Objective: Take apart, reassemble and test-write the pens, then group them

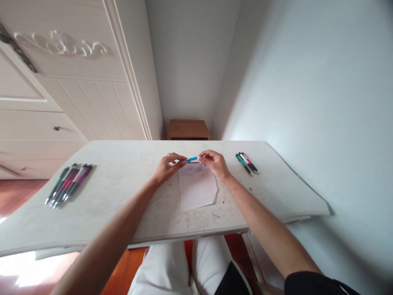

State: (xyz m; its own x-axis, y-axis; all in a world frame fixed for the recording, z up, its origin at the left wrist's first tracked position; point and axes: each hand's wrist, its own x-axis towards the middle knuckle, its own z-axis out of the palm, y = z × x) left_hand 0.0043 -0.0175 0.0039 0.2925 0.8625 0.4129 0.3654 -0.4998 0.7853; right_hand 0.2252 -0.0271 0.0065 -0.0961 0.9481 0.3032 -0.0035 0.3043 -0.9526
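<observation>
Both hands meet over the middle of the desk (123,172), holding a blue pen (192,159) level between them, just above the top edge of a torn sheet of paper (198,188). The left hand (167,167) pinches one end and the right hand (215,162) the other; each grip is closed on the barrel at the fingertips. The pen looks light, stiff and smooth, so I'd judge it apt to roll or slip, and a fingertip pinch near each end suits it. A bunch of pens (69,184) lies well off to the left, and a smaller bunch (247,162) lies near the right hand.
</observation>
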